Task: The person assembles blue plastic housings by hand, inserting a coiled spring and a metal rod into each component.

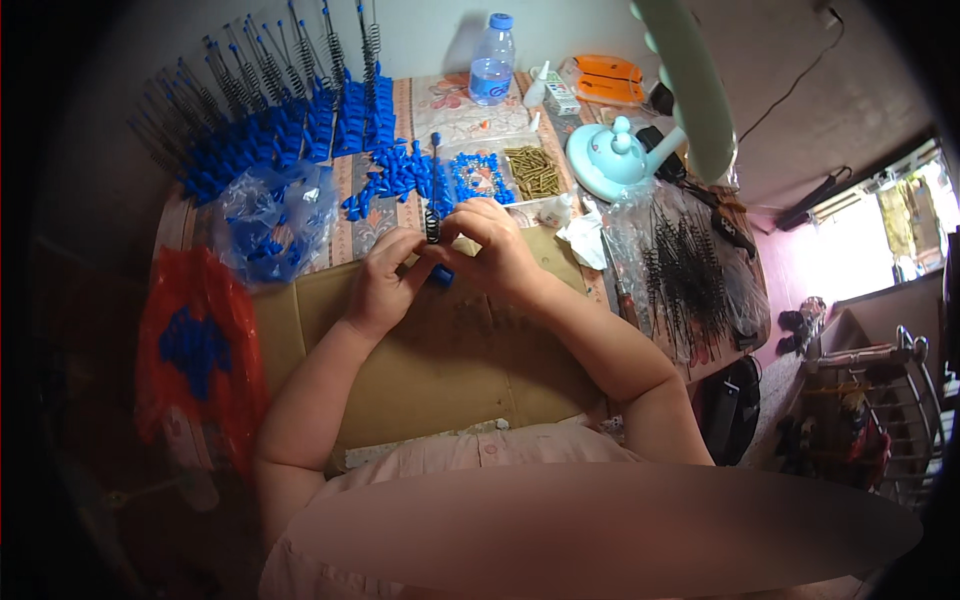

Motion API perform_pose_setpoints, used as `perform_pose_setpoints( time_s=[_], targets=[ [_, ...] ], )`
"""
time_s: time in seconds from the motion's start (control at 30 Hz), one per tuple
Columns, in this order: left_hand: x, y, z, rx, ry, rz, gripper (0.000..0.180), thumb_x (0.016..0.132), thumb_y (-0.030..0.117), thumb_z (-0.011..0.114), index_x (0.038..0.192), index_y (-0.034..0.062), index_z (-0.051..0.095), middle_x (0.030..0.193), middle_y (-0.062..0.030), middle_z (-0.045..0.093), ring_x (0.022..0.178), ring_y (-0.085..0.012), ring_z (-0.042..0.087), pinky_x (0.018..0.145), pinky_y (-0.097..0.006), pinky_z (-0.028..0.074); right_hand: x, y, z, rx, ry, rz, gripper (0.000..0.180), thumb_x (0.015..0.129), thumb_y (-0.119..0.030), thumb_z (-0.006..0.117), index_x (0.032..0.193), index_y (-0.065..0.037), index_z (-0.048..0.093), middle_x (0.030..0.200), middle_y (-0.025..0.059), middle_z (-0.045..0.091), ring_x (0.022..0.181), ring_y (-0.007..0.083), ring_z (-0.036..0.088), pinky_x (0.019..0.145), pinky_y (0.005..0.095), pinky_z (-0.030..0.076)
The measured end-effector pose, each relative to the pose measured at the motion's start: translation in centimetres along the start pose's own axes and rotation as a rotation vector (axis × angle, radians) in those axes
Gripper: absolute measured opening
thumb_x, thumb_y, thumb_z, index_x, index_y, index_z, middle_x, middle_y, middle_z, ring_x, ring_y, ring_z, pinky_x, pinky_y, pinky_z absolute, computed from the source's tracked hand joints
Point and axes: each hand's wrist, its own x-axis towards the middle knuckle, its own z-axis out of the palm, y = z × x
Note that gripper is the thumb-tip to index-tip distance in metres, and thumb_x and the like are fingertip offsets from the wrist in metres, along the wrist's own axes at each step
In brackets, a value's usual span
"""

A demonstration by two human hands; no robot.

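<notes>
My left hand [385, 275] and my right hand [490, 250] meet over the brown cardboard sheet [400, 370], fingers pinched together. Between them stands a thin black rod with a coil spring [433, 222] around its lower part and a small blue tip on top. Both hands grip it near the bottom of the coil. A dark blue plastic piece [442, 276] shows just under my fingertips; whether it is joined to the rod is hidden. Beyond my hands lie loose blue cone-shaped plastic parts [400, 172], tiny blue parts [482, 178] and brass-coloured pins [533, 172].
Rows of spring rods in blue bases [290, 130] fill the back left. A plastic bag [275, 225] and a red bag [190, 350] hold blue parts. At right are black spring rods [685, 270], a screwdriver [626, 303] and a light-blue lamp [610, 160]. A bottle [491, 65] stands behind.
</notes>
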Motion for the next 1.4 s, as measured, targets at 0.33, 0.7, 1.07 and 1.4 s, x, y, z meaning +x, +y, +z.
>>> perform_pose_setpoints(
  time_s=[0.33,0.7,1.07,1.4],
  targets=[
    [0.3,0.4,0.0,0.004,-0.023,0.014,0.015,0.080,-0.002,0.070,0.093,0.0003,0.062,0.088,-0.0111,0.062,0.083,-0.0266,0.061,0.074,-0.034,0.048,-0.3,0.5,0.1,0.010,0.005,0.003,0.022,0.069,-0.014,0.079,0.081,-0.009,0.062,0.079,0.0061,0.060,0.081,0.0274,0.059,0.075,0.0378,0.044],
    [0.1,0.0,0.0,-0.015,-0.013,0.002,0.019,0.080,-0.003,0.069,0.098,-0.0005,0.063,0.094,-0.0116,0.064,0.090,-0.0278,0.063,0.079,-0.035,0.050,-0.2,0.5,0.2,0.039,0.013,-0.015,0.021,0.071,-0.016,0.078,0.082,-0.009,0.062,0.076,0.0037,0.059,0.077,0.0250,0.059,0.076,0.0371,0.043],
    [-0.3,-1.0,0.0,-0.097,-0.084,-0.086,0.020,0.092,-0.003,0.059,0.111,-0.0030,0.062,0.113,-0.0058,0.063,0.104,-0.0147,0.058,0.091,-0.029,0.044,-0.6,1.2,0.8,0.014,0.073,-0.042,0.024,0.071,-0.020,0.078,0.084,-0.010,0.061,0.080,0.0038,0.060,0.081,0.0251,0.059,0.080,0.0397,0.043],
    [-1.1,-2.7,0.0,-0.106,-0.067,-0.120,0.010,0.094,-0.002,0.057,0.103,-0.0006,0.060,0.106,-0.0050,0.063,0.102,-0.0140,0.057,0.091,-0.029,0.044,-0.9,0.9,1.0,0.037,0.057,-0.038,0.022,0.071,-0.022,0.078,0.082,-0.013,0.062,0.080,0.0030,0.061,0.083,0.0245,0.059,0.081,0.0386,0.042]
  ],
)
